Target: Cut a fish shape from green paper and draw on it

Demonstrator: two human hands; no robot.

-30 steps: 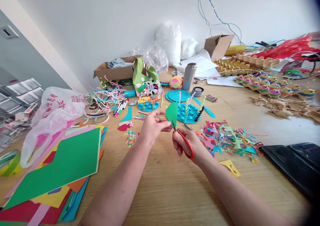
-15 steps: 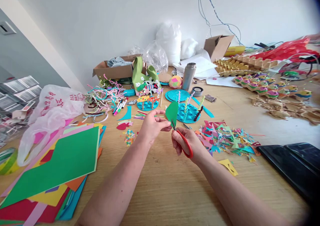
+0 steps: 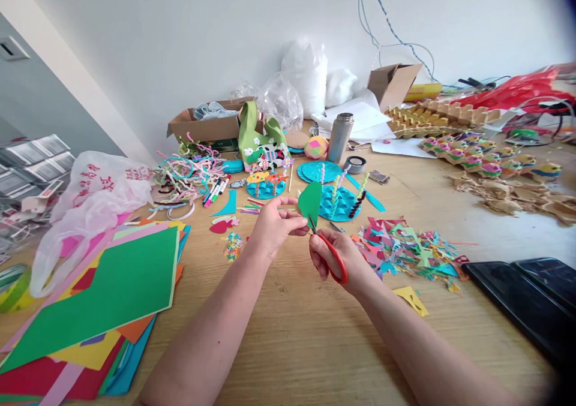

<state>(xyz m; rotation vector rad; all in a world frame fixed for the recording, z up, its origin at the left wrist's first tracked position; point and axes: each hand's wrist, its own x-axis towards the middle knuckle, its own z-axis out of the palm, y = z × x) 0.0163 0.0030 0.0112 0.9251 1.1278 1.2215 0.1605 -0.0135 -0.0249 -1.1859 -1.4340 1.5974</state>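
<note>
Between thumb and fingers, my left hand (image 3: 279, 226) pinches the lower edge of a small green paper piece (image 3: 309, 201) with a curved outline. My right hand (image 3: 335, 253) grips red-handled scissors (image 3: 336, 261), their blades at the bottom of the green piece. How far the blades are apart I cannot tell. Behind the hands stands a blue scalloped disc (image 3: 338, 205) with fuzzy pipe cleaners upright on it. Right of my right hand lies a heap of coloured paper scraps (image 3: 411, 247).
Coloured paper sheets (image 3: 112, 280) are stacked at left, beside a white plastic bag (image 3: 90, 208). Pipe cleaners (image 3: 193, 175), markers (image 3: 216, 191) and a metal bottle (image 3: 341, 139) stand or lie farther back. Two black phone-like devices (image 3: 508, 298) lie at right, near painted egg-carton pieces (image 3: 486, 154).
Hardly anything differs. Both hands, the green paper and the scissors keep nearly the same position, and the view has shifted very slightly.
</note>
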